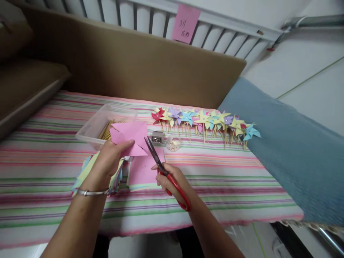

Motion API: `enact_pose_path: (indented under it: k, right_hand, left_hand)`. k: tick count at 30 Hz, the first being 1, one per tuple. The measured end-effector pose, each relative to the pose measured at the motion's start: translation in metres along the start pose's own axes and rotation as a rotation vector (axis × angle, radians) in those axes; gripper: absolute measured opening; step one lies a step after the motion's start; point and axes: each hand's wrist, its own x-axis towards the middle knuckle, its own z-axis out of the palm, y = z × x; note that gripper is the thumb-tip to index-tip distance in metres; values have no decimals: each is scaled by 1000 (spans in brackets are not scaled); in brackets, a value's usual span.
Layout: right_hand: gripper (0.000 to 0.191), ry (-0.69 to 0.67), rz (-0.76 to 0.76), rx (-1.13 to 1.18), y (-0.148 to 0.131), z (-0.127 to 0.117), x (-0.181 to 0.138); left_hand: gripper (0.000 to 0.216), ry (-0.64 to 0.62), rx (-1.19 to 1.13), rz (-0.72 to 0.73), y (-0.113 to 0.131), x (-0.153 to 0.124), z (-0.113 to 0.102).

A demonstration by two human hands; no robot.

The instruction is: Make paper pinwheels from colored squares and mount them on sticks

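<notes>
My left hand pinches a square of pink paper, thumb on top. Slits run inward from two of its corners, at the upper left and lower right. My right hand grips red-handled scissors, whose dark blades point up toward the paper's right edge, slightly apart from it. Below lies more pink paper on the table. A stack of coloured paper squares is partly hidden under my left wrist.
A clear plastic box holds thin wooden sticks. Near it are a small box of metal bits and a round clear dish. Finished paper pinwheels lie in a row before a cardboard panel on the striped tablecloth.
</notes>
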Motion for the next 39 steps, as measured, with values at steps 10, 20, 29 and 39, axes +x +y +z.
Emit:
enact_pose_path:
  k: [10,20,29,39]
  right_hand:
    - [30,-91,35,-85,2,-7,-1]
    - [30,-92,2,-181,7,-7,0]
    - [29,-89,0,-197,9,-6,1]
    - [31,-81,14,-219,7,-5,1]
  left_hand:
    - [48,-66,30,-62,8,1,-11]
    - [46,-62,45,-85,9,0,-11]
    - [42,-74,51,-63,8,0,-10]
    - [38,-98,61,-64,9,-2,-9]
